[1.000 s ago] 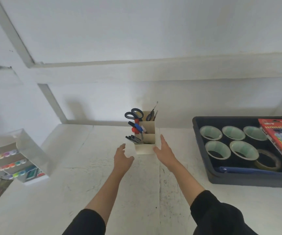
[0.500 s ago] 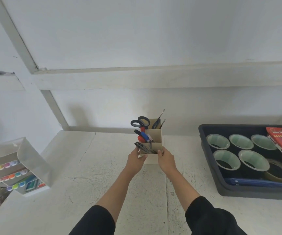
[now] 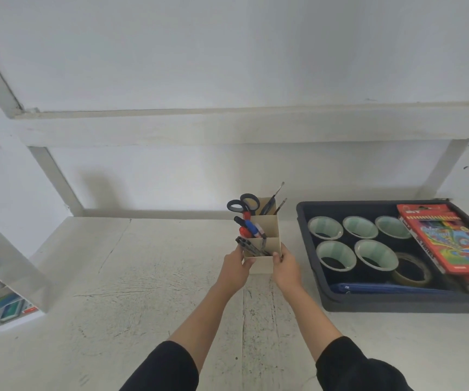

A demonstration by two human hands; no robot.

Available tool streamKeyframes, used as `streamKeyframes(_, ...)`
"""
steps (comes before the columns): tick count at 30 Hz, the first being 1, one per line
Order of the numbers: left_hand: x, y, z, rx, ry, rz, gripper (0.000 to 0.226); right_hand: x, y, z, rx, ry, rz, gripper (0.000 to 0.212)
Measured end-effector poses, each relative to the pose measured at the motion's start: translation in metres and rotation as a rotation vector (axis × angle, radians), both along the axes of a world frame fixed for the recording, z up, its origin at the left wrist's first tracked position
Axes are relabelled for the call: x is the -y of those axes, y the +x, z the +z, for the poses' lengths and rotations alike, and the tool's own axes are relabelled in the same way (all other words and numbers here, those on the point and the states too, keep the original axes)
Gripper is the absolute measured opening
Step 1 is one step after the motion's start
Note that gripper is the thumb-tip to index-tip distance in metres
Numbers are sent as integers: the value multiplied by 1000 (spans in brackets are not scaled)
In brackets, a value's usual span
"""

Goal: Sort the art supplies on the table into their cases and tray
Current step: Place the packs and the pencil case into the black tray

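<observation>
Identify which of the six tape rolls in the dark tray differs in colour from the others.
The yellowish translucent roll at the group's front right; the other five rolls show pale green cores.

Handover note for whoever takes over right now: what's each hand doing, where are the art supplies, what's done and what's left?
Left hand and right hand each grip a lower side of the tiered pen holder in the middle of the table. Whether it is lifted cannot be told.
The holder carries scissors, pens and brushes.
The dark tray at right holds tape rolls, a coloured pencil box and a blue pouch.
The clear marker case stands at the table's left edge.
Done: every supply in view sits in a holder, case or tray.
Left: probably only setting the holder in place.
</observation>
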State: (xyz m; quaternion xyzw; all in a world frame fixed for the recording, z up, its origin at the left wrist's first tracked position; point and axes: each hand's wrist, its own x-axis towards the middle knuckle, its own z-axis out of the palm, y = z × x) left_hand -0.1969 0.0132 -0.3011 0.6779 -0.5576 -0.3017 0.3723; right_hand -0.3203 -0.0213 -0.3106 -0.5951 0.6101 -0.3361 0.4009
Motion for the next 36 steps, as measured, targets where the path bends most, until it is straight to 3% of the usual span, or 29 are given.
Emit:
streamKeyframes(15,-5,-37,-1,40,3,21,37,-9,-30,-9,96,62,-21,43)
streamKeyframes(19,-5,-37,-3,61,24,45,31,-17,-31,-6,34,89,6,49)
streamKeyframes(22,-11,-35,-4,37,24,109,35,-29,-30,-8,-40,117,12,49)
streamKeyframes(26,-33,-27,-8,-121,56,240,60,-52,-31,-5,-86,48,1,40)
streamKeyframes(29,-58,-19,-12,-219,-11,390,55,-65,-20,1,-17,5,21,35)
streamKeyframes(36,-127,39,-10,-217,-124,651,43,-101,43,18,77,-36,308,29)
